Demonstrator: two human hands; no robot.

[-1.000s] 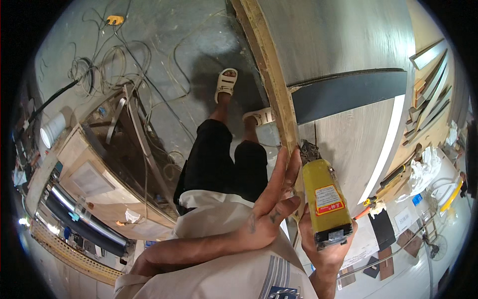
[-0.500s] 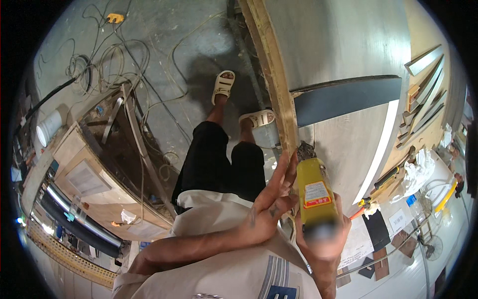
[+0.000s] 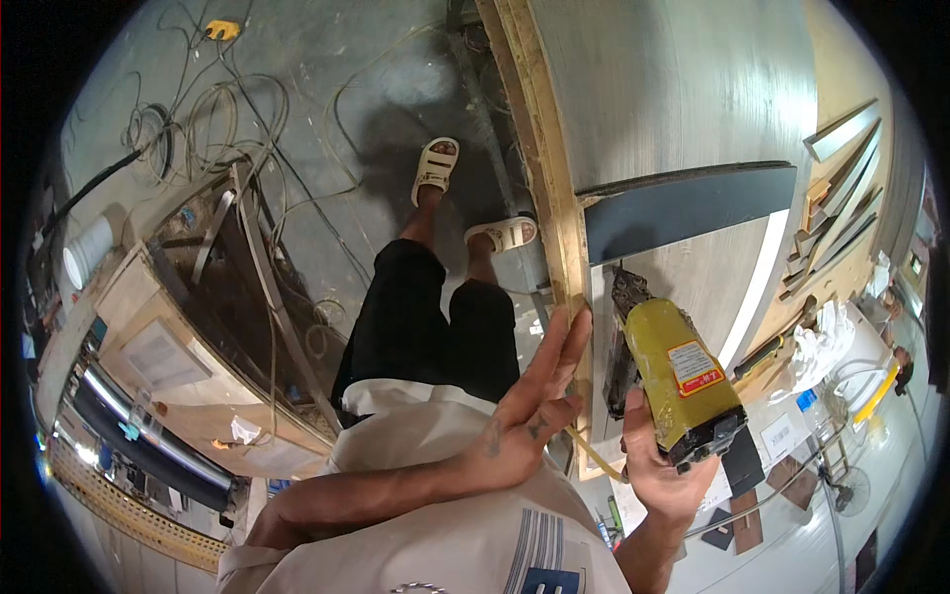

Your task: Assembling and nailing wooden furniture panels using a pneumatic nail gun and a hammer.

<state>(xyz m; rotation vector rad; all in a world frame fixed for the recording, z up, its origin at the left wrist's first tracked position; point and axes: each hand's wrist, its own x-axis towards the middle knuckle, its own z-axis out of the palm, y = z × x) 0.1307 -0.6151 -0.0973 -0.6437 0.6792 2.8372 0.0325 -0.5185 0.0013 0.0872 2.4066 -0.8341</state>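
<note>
In my right hand (image 3: 665,473) is a yellow nail gun (image 3: 665,346) with a black end cap, scuffed dark nose and red-and-white label. A thin tan hose (image 3: 594,457) runs beside that hand. The nose tilts to the upper left, over the grey wood-grain panel (image 3: 683,272); whether it touches the panel cannot be made out. My left hand (image 3: 542,381) rests with stretched fingers at the workbench's raw wooden edge (image 3: 560,228), just left of the nail gun. Beyond the nose, a dark grey strip (image 3: 693,210) lies across the panel.
Metal strips (image 3: 841,218) and a white cloth (image 3: 819,337) lie along the bench's right side. On the left stands an open wooden frame (image 3: 259,257) with debris inside. Coiled cables (image 3: 213,119) and a yellow power socket (image 3: 223,30) lie on the floor; a white bucket (image 3: 89,252) stands nearby.
The nail gun and my right hand have shifted right, and the tool has turned so its nose points more to the left. My left hand stays at the edge.
</note>
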